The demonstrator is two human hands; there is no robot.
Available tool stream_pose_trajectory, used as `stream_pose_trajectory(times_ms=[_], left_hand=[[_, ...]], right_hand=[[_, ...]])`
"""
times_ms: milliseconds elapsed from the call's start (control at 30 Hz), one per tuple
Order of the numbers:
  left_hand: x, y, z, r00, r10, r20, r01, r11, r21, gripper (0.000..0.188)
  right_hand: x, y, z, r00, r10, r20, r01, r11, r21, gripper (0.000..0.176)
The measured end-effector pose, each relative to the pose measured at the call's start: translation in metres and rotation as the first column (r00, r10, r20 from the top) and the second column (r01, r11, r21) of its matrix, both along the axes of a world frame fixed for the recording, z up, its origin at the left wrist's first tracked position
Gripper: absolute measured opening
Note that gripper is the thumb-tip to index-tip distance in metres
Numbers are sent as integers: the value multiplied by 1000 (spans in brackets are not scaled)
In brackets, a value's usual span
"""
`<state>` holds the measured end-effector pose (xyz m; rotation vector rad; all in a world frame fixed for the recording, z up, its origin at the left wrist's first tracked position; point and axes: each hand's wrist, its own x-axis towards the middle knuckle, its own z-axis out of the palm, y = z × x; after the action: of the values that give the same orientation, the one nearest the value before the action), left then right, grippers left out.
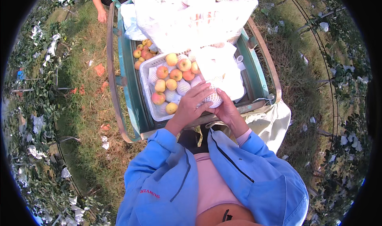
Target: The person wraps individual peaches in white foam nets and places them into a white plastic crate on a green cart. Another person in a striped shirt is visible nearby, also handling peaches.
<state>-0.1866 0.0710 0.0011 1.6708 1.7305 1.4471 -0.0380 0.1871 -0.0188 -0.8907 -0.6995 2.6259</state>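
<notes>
Between my two hands is a fruit in a white foam net sleeve (214, 98), probably an apple. My left hand (191, 105) curls over its left side and top, while my right hand (227, 108) cups it from the right. Both hands are above the near rim of a white plastic crate (145, 90). Inside the crate lie bare yellow-red apples (176, 74) among several apples in foam nets (183, 87). A stack of white foam sleeves or sheets (231, 82), washed out by glare, covers the crate's right part.
The crate sits in a green metal cart (129, 85) with curved side rails (111, 64). Behind it stands a larger white crate (194, 20), with loose apples (144, 52) beside it. A pale sack (273, 124) hangs at the near right corner. Another person's hand (102, 16) shows far left.
</notes>
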Motion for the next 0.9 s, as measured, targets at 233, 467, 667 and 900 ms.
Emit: stream_pose_trajectory(times_ms=[233,467,667,900], left_hand=[[-216,62,30,690,702,176,-706,706,-51,62],[-334,122,21,582,743,332,-549,659,-513,64],[-356,142,-9,515,754,407,-601,657,-456,24],[-371,138,-7,566,771,293,-590,626,-510,25]], right_hand=[[25,175,44,904,-319,-284,396,875,279,67],[-63,385,99,858,-361,-365,511,669,539,83],[-132,443,89,916,-210,-343,382,719,580,68],[-152,433,95,944,-216,-251,329,689,646,64]])
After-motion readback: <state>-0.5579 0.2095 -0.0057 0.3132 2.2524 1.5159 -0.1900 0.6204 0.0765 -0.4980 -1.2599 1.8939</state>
